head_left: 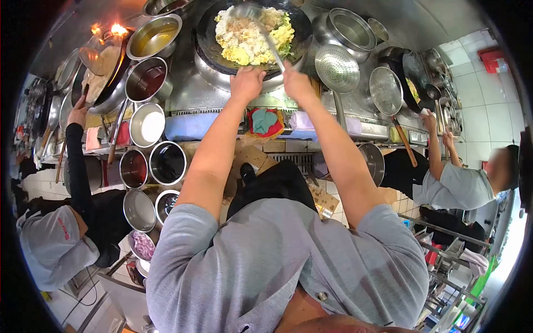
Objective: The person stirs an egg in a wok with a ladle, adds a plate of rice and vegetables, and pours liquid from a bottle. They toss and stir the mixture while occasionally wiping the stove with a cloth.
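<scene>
We saw a heap of pale yellow food (252, 39) in the wide wok (302, 33) ahead of us. Our right hand (298, 86) was wrapped around the handle of a ladle (272, 47), whose bowl lay toward the far side of the heap. Our left hand (247, 83) met the wok's near rim, though we could not tell whether its fingers clamped it. Both our arms reached forward, drawing together toward the wok; room lay open between our forearms. A strainer (337, 66) sat just right of the wok; a bowl (174, 25) stood near its left edge.
</scene>
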Demonstrator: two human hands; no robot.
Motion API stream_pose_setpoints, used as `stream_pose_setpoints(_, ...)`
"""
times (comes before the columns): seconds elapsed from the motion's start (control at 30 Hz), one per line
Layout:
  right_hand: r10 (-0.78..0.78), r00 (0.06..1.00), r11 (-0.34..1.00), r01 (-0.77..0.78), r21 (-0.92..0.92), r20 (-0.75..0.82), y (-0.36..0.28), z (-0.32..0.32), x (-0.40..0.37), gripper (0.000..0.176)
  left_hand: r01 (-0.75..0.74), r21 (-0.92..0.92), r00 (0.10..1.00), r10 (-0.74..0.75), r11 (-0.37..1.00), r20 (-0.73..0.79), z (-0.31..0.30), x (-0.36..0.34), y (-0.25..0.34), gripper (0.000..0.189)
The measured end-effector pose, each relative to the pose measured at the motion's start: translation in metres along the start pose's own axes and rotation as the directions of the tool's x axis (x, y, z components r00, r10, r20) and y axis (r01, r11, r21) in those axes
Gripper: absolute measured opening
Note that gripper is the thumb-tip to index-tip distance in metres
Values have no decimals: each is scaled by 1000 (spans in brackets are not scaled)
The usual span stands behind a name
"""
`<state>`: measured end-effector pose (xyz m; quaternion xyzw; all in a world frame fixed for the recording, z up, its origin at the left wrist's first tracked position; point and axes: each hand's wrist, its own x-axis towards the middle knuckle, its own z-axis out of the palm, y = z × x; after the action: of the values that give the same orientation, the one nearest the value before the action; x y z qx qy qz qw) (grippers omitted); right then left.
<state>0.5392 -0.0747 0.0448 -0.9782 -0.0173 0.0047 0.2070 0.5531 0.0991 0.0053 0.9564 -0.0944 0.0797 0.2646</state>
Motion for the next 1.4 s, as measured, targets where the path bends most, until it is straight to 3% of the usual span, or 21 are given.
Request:
stream_pose_setpoints(0.03, -54, 993, 998, 56, -12, 109, 12, 13, -6, 47, 15, 24, 1000, -15, 1000, 23, -4, -3, 2, 28)
stream_pose_setpoints(0.17, -167, 986, 986, 167, 20, -4, 51, -62, -29, 46, 14, 47, 1000, -13, 999, -24, 2, -1, -1, 28)
stream_pose_setpoints(0.23, -139, 990, 989, 140, 39, -16, 36, -73, -46, 48, -5, -10, 1000, 4, 1000, -12, 5, -2, -3, 29)
stream_pose_setpoints(0.3, 141, 990, 983, -140, -121, -5, 26, -48, -48, 45, 38, -59, 998, -35, 998, 51, 1, 0, -3, 29)
stream_pose_setpoints(0.37, 116, 993, 984, -115, -134, 1, 48, -22, -19, 44, 22, -23, 995, -20, 999, 102, -7, 1, 0, 28)
stream_pose_setpoints(0.43, 52, 993, 998, -55, 24, 107, 26, -54, 0, 44, 14, -21, 998, -12, 1000, 65, -4, -1, 2, 28)
stream_pose_setpoints(0.47, 159, 962, 972, -191, 133, 222, -16, -98, -14, 46, -3, -21, 999, 4, 1000, 35, -3, 0, 1, 27)
stream_pose_setpoints(0.5, 166, 959, 971, -200, 133, 230, -19, -88, -14, 46, 0, -22, 999, 1, 1000, 46, -1, -4, 1, 27)
stream_pose_setpoints(0.6, -147, 988, 989, 146, -18, -56, -13, -31, 3, 46, 17, -48, 999, -16, 999, 32, -3, 1, 2, 27)
stream_pose_setpoints(0.63, -28, 997, 997, 33, -75, 73, -17, -14, 5, 47, 9, -49, 999, -7, 999, 35, -2, -1, 0, 26)
stream_pose_setpoints(0.7, 26, 976, 996, -6, -92, 218, -6, -8, -7, 45, -12, -39, 1000, 13, 999, 23, -2, 1, -2, 26)
stream_pose_setpoints(0.77, -130, 989, 991, 128, 26, 77, 23, -48, -17, 43, -7, -67, 1000, 5, 998, -31, 5, 0, -2, 25)
stream_pose_setpoints(0.8, -87, 996, 996, 86, 34, 29, 23, -67, -19, 40, -20, -67, 999, 19, 998, -27, 7, 1, -5, 26)
stream_pose_setpoints(0.83, -186, 981, 976, 192, 103, -58, 37, -62, -13, 44, -10, -68, 1000, 10, 998, -10, 6, -4, -6, 26)
stream_pose_setpoints(0.97, 52, 997, 995, -48, -89, 50, 4, -10, 16, 48, -3, -73, 1000, 2, 997, -21, 5, -1, -4, 29)
stream_pose_setpoints(1.03, 7, 999, 995, -1, -100, 53, 32, 11, 13, 46, 7, -23, 1000, -6, 1000, 16, 2, -1, -3, 28)
stream_pose_setpoints(1.1, -160, 983, 984, 166, -68, 87, 37, -48, -7, 46, -10, -16, 1000, 10, 1000, 0, 9, -2, -7, 28)
stream_pose_setpoints(1.2, -96, 986, 984, 115, -133, 140, 23, -109, -87, 48, 16, -30, 999, -14, 999, 43, 7, -1, -3, 29)
stream_pose_setpoints(1.3, -15, 995, 990, 30, -141, 102, 55, -74, -106, 47, 1, -66, 1000, -1, 998, 1, 12, -2, -5, 29)
stream_pose_setpoints(1.37, -202, 979, 977, 200, -77, -16, 85, -2, -84, 45, -14, -52, 1000, 12, 999, -28, 10, 0, -4, 29)
stream_pose_setpoints(1.4, -197, 980, 978, 195, -74, -16, 63, -20, -73, 45, -16, -41, 999, 14, 999, -49, 11, -4, -4, 30)
